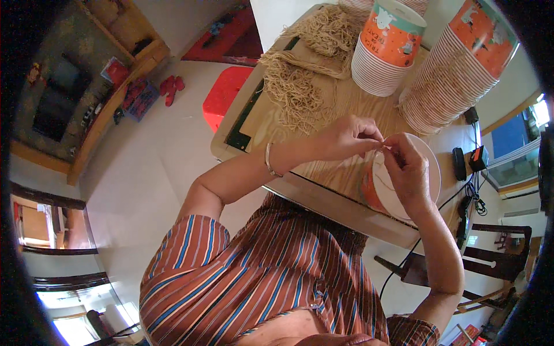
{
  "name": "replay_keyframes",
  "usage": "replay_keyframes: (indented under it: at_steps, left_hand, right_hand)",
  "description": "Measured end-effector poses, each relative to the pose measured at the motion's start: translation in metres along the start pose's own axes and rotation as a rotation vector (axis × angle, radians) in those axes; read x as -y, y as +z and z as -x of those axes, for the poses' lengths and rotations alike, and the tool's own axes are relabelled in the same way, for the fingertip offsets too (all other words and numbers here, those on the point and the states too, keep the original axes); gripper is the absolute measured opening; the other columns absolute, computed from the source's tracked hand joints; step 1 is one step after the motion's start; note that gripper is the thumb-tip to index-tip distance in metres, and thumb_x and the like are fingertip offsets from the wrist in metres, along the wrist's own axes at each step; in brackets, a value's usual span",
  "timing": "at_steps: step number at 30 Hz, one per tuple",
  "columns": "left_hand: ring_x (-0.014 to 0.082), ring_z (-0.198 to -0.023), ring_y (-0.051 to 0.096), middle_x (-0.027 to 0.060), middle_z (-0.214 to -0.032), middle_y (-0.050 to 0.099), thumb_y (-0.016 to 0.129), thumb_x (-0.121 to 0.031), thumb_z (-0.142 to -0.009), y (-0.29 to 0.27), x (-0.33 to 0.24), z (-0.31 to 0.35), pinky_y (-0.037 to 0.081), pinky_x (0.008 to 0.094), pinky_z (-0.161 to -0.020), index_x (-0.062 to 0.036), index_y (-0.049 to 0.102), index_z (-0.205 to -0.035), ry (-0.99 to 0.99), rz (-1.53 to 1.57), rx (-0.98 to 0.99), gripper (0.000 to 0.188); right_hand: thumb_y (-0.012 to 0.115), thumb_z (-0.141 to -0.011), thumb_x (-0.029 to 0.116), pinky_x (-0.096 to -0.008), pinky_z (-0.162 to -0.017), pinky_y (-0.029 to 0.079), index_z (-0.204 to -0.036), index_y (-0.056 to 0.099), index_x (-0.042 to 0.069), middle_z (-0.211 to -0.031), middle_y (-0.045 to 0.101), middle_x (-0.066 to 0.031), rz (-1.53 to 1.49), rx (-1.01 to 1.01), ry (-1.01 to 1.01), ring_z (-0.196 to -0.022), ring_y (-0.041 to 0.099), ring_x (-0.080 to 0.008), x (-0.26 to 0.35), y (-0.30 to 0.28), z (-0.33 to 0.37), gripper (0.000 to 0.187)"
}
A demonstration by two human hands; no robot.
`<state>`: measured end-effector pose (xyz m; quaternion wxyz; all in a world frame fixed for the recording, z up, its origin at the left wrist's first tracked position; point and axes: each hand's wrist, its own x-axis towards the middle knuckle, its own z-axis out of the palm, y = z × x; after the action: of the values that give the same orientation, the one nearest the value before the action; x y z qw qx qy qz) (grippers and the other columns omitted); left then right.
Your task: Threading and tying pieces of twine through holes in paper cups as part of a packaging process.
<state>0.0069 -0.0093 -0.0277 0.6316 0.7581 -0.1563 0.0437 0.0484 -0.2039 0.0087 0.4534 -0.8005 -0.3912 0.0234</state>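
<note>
My left hand [355, 138] and my right hand [408, 167] meet above the near right part of the table, fingertips pinched together. A thin beige cord [383, 173] runs down from the fingertips over the white paper bucket [430, 158] below; its end between the fingers is too small to see well. Part of the bucket's orange printed side shows at its left, and my right hand covers much of the rest. Left of the hands lie tangled bundles of beige cord [291, 95]. Beyond them stand a shorter stack of paper buckets [381, 72] and a taller stack [450, 86].
The wooden table [323, 173] has a raised edge along my side. A red stool [225, 95] stands off its left edge. Black cables and an adapter [478, 158] lie at the right edge. A dark wooden chair [496, 254] is at the lower right.
</note>
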Motion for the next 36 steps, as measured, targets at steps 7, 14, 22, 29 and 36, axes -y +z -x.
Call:
replay_keyframes:
  at_steps: [7,14,22,29,36]
  left_hand:
    - [0.0089,-0.072,0.058,0.0033,-0.083,0.056,0.061,-0.022,-0.092,-0.011,-0.001,-0.012,0.050,0.0234,-0.060,0.0011,0.067,-0.097,-0.001,-0.019,0.168,0.024]
    - [0.0094,-0.070,0.058,0.0028,-0.081,0.057,0.063,-0.018,-0.090,-0.016,0.013,-0.018,0.050,0.0242,-0.059,0.0017,0.067,-0.097,0.043,0.020,0.221,0.021]
    - [0.0130,-0.073,0.059,0.0061,-0.082,0.059,0.066,-0.022,-0.088,-0.009,-0.011,0.000,0.048,0.0285,-0.066,-0.0002,0.068,-0.097,0.075,-0.218,0.098,0.023]
    - [0.0174,-0.078,0.059,0.0060,-0.082,0.059,0.068,-0.017,-0.085,0.001,-0.012,0.003,0.047,0.0309,-0.071,-0.0030,0.068,-0.092,0.144,-0.304,-0.010,0.016]
    - [0.0184,-0.077,0.058,0.0063,-0.081,0.057,0.066,-0.011,-0.084,0.002,-0.006,0.001,0.046,0.0305,-0.072,-0.0035,0.068,-0.092,0.141,-0.251,0.001,0.011]
  right_hand:
    - [0.060,-0.084,0.001,-0.0331,-0.057,0.049,-0.099,0.057,0.007,-0.070,0.060,-0.0133,0.155,0.031,-0.034,-0.062,0.062,-0.0219,0.010,-0.004,0.000,0.016]
    - [0.062,-0.084,0.004,-0.0335,-0.060,0.050,-0.091,0.060,0.005,-0.074,0.063,-0.0142,0.257,-0.007,-0.162,-0.067,0.065,-0.0215,0.004,-0.001,0.001,0.008]
    - [0.065,-0.083,0.008,-0.0266,-0.053,0.045,-0.083,0.061,0.003,-0.071,0.061,-0.0020,-0.155,0.072,0.272,-0.058,0.053,-0.0090,-0.012,-0.005,-0.011,0.007]
    - [0.065,-0.084,0.012,-0.0209,-0.040,0.032,-0.084,0.062,0.007,-0.067,0.055,0.0026,-0.376,0.143,0.547,-0.047,0.041,-0.0043,0.006,-0.014,-0.013,0.007]
    - [0.065,-0.085,0.014,-0.0204,-0.041,0.033,-0.086,0.063,0.006,-0.068,0.056,0.0026,-0.480,0.210,0.589,-0.048,0.043,-0.0047,0.006,-0.019,-0.011,0.008]
